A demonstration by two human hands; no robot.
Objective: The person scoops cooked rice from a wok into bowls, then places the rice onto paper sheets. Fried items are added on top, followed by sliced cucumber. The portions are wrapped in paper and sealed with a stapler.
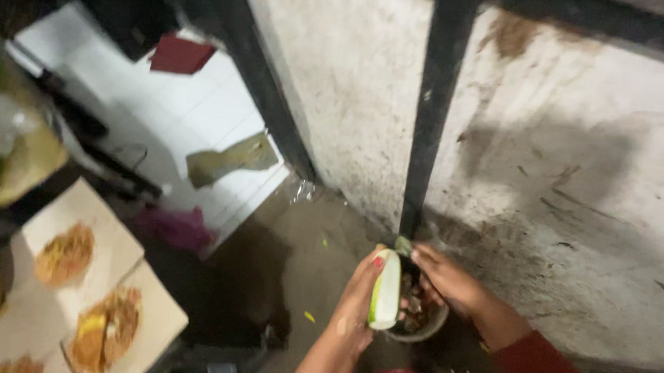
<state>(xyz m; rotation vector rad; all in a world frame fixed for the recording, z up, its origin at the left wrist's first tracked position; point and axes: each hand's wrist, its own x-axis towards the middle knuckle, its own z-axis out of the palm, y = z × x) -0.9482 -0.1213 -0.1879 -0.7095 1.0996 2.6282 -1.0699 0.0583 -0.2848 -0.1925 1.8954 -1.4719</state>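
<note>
Rough kitchen corner: food plates (66,256), stained wall (584,190)

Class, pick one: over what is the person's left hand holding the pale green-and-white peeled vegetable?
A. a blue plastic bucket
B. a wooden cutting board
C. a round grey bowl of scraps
C: the left hand holds the pale green-and-white peeled vegetable directly above the round grey bowl of scraps near the wall.

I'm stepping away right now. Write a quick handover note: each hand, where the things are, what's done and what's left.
Left hand: holds a pale, green-edged vegetable upright over a small bowl by the wall.
Right hand: at the vegetable's top end, fingers over the bowl; any tool is hidden.
Bowl: holds dark scraps.
Done: most of the vegetable's visible face is pale, seemingly peeled.
Left: a green strip along its edge.
</note>
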